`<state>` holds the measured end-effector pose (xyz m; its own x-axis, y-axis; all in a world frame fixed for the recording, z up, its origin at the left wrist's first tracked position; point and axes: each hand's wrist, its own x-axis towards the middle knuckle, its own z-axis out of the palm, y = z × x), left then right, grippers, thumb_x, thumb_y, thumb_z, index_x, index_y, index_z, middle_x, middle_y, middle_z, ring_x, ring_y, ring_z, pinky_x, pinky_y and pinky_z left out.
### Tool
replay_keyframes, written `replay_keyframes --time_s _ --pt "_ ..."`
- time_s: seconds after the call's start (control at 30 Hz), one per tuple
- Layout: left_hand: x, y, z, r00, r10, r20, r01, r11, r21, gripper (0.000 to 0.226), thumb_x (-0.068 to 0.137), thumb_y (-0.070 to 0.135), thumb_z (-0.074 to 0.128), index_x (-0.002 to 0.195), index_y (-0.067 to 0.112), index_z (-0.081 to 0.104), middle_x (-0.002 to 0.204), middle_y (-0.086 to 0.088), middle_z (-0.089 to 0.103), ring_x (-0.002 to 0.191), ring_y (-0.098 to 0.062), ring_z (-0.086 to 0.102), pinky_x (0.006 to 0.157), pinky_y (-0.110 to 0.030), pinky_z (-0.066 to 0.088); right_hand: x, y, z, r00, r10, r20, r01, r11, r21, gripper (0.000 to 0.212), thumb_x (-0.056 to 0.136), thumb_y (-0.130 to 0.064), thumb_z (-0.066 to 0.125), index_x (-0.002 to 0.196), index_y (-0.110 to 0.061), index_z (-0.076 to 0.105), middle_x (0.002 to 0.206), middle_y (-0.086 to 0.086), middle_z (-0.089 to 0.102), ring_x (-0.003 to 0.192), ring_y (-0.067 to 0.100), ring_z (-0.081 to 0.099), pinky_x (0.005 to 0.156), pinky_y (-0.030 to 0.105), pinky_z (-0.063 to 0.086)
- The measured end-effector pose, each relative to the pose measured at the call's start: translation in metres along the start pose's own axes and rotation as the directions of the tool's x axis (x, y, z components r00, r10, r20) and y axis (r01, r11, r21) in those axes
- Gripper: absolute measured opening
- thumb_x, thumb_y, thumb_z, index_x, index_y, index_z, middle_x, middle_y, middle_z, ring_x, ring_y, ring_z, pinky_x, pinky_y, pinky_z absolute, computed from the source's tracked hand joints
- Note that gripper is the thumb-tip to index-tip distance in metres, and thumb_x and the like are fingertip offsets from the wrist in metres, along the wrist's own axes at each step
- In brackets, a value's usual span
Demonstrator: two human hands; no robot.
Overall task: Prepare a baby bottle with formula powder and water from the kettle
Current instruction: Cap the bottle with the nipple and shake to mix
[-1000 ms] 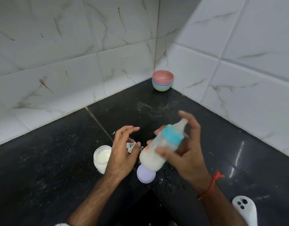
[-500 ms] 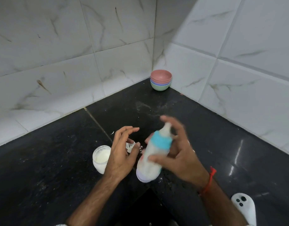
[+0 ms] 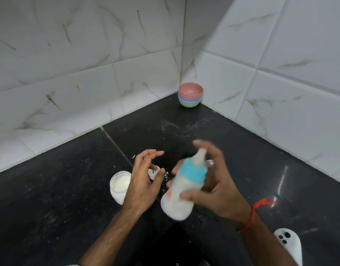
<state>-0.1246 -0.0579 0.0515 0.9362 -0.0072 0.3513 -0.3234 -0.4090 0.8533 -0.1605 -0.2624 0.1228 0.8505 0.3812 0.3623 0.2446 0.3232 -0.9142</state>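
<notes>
My right hand (image 3: 215, 187) grips a baby bottle (image 3: 184, 191) with a blue collar and pale teat, full of white milky liquid and blurred by motion, held above the black counter (image 3: 69, 189). A finger rests over the teat tip. To the bottle's left, my left hand (image 3: 144, 181) hovers with relaxed, spread fingers and holds nothing. An open jar of white formula powder (image 3: 119, 184) stands just left of that hand. A lilac lid (image 3: 163, 203) lies on the counter, partly hidden by the bottle. No kettle is in view.
A stack of coloured bowls (image 3: 190, 95) sits in the far corner where the tiled walls meet. A white phone (image 3: 289, 244) lies at the lower right. A small powder-smeared object (image 3: 153, 171) peeks out behind my left hand. Powder specks and wet spots dot the counter.
The bottle has swung from tilted right to more upright and shifted a little left and down, as in shaking. My left hand has stayed where it was.
</notes>
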Motion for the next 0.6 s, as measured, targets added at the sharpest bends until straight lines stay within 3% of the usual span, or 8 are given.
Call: replay_keyframes --time_s 0.07,0.17,0.27,0.3,0.37,0.43,0.53,0.6 --pt "-0.001 0.000 0.001 1.000 -0.008 -0.020 0.008 1.000 -0.008 0.058 0.094 0.002 0.071 0.131 0.044 0.058 0.138 0.021 0.047 0.095 -0.015 0.066 0.075 -0.011 0.048 0.004 0.001 -0.004 0.946 0.000 -0.323 0.117 0.932 0.342 0.076 0.077 -0.023 0.090 0.139 -0.038 0.049 0.113 0.026 0.065 0.095 0.057 0.068 0.088 0.068 0.056" --pt "-0.006 0.001 0.002 1.000 -0.023 -0.018 0.023 1.000 -0.012 0.054 0.094 0.004 0.070 0.131 0.043 0.059 0.139 0.019 0.048 0.095 -0.016 0.066 0.071 -0.011 0.047 0.013 0.009 -0.018 0.737 0.241 -0.631 0.369 0.639 0.675 0.031 0.097 -0.043 0.067 0.111 -0.017 0.076 0.112 0.009 0.077 0.101 0.024 0.075 0.097 0.039 0.060" --pt "-0.008 0.002 0.003 1.000 -0.025 -0.002 0.025 1.000 -0.019 0.053 0.094 0.004 0.071 0.130 0.041 0.060 0.139 0.019 0.048 0.096 -0.016 0.065 0.067 -0.013 0.048 0.007 0.024 -0.015 0.743 0.190 -0.642 0.278 0.784 0.555 0.038 0.096 -0.041 0.070 0.126 -0.018 0.067 0.130 0.024 0.067 0.116 0.033 0.065 0.112 0.051 0.047" --pt "-0.007 0.003 0.003 1.000 -0.016 -0.005 0.016 1.000 -0.019 0.054 0.094 0.003 0.071 0.130 0.042 0.060 0.138 0.020 0.048 0.095 -0.016 0.065 0.067 -0.013 0.048 0.006 0.022 -0.011 0.847 0.109 -0.520 0.162 0.879 0.448 0.053 0.088 -0.033 0.081 0.135 -0.028 0.057 0.128 0.031 0.062 0.114 0.043 0.062 0.108 0.061 0.046" --pt "-0.006 0.003 0.003 1.000 -0.002 -0.004 0.002 1.000 -0.012 0.060 0.094 0.002 0.071 0.129 0.049 0.057 0.138 0.023 0.048 0.095 -0.016 0.065 0.072 -0.013 0.049 0.001 0.011 -0.007 0.998 0.067 0.013 -0.068 0.987 0.144 0.085 0.076 -0.008 0.088 0.141 -0.043 0.046 0.120 0.038 0.056 0.105 0.049 0.064 0.095 0.066 0.053" --pt "-0.005 0.003 0.002 1.000 0.000 0.010 0.000 1.000 0.001 0.066 0.093 0.002 0.071 0.128 0.055 0.053 0.138 0.023 0.047 0.097 -0.014 0.066 0.077 -0.014 0.052 0.002 0.001 -0.007 0.945 0.148 0.292 -0.127 0.988 -0.092 0.095 0.075 0.008 0.083 0.144 -0.044 0.043 0.126 0.025 0.056 0.108 0.034 0.068 0.092 0.051 0.058" --pt "-0.004 0.004 0.002 1.000 0.002 -0.004 -0.002 1.000 -0.008 0.060 0.094 0.002 0.071 0.130 0.047 0.057 0.138 0.020 0.048 0.095 -0.016 0.065 0.074 -0.011 0.048 0.009 -0.003 -0.010 0.997 0.026 -0.072 -0.015 0.989 0.149 0.082 0.078 -0.009 0.087 0.142 -0.036 0.045 0.117 0.029 0.060 0.099 0.044 0.067 0.087 0.059 0.058" --pt "-0.006 0.002 0.001 1.000 -0.012 -0.016 0.012 1.000 -0.006 0.053 0.094 0.003 0.070 0.131 0.039 0.060 0.138 0.019 0.049 0.094 -0.017 0.066 0.071 -0.011 0.047 0.017 -0.001 -0.018 0.877 0.062 -0.477 0.182 0.876 0.447 0.055 0.089 -0.033 0.077 0.136 -0.026 0.050 0.107 0.016 0.072 0.092 0.035 0.072 0.084 0.049 0.063"
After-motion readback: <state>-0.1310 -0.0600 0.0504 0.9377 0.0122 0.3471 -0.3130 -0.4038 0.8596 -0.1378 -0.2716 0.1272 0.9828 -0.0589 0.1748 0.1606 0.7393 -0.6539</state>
